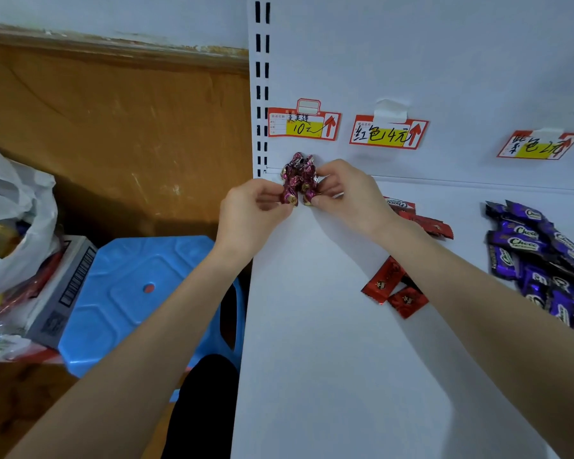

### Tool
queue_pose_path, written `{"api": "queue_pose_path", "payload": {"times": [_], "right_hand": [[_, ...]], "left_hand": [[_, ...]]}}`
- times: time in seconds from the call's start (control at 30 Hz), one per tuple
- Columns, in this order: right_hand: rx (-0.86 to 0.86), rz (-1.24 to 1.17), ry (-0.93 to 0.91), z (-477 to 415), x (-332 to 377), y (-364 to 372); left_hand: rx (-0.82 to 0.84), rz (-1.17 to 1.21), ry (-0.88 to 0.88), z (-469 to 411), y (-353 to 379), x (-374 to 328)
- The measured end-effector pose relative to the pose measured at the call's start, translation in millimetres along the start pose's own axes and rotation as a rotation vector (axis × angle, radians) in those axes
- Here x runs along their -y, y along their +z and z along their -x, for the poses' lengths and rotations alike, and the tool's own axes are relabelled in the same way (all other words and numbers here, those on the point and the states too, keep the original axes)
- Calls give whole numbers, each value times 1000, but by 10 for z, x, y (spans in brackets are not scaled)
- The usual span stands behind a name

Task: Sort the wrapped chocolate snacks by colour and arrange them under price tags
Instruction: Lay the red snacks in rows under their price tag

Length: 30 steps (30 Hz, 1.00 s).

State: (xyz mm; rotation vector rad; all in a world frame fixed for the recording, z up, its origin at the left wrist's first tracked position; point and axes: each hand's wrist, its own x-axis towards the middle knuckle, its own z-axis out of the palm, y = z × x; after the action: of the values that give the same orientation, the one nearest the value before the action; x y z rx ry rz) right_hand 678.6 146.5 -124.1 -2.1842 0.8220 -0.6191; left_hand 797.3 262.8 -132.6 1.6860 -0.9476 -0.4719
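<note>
Left hand (252, 210) and right hand (348, 193) pinch magenta foil sweets (299, 177), count unclear, mid-frame under leftmost of 3 price tags (304, 125)

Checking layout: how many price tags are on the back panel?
3: left tag above the magenta sweets, middle tag above the red packets, right tag above the purple packets.

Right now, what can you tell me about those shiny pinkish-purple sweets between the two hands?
The sweets are a small cluster wrapped in crinkly magenta foil with gold ends, twisted tops pointing up. They sit at the back left of the white shelf, just below the leftmost price tag. The left hand pinches one side, the right hand the other. Their exact number is unclear.
</note>
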Motion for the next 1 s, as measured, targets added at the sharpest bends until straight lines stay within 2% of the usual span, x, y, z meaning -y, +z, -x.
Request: {"api": "queue_pose_path", "payload": {"times": [0.1, 0.23, 1.0], "right_hand": [[5, 1, -2, -2, -10, -2], [12, 7, -3, -2, -17, -11], [-25, 3, 7, 8, -23, 46]], "left_hand": [[-9, -209, 79, -53, 37, 39], [-13, -287, 104, -100, 33, 73], [-6, -274, 86, -172, 84, 76]]}}
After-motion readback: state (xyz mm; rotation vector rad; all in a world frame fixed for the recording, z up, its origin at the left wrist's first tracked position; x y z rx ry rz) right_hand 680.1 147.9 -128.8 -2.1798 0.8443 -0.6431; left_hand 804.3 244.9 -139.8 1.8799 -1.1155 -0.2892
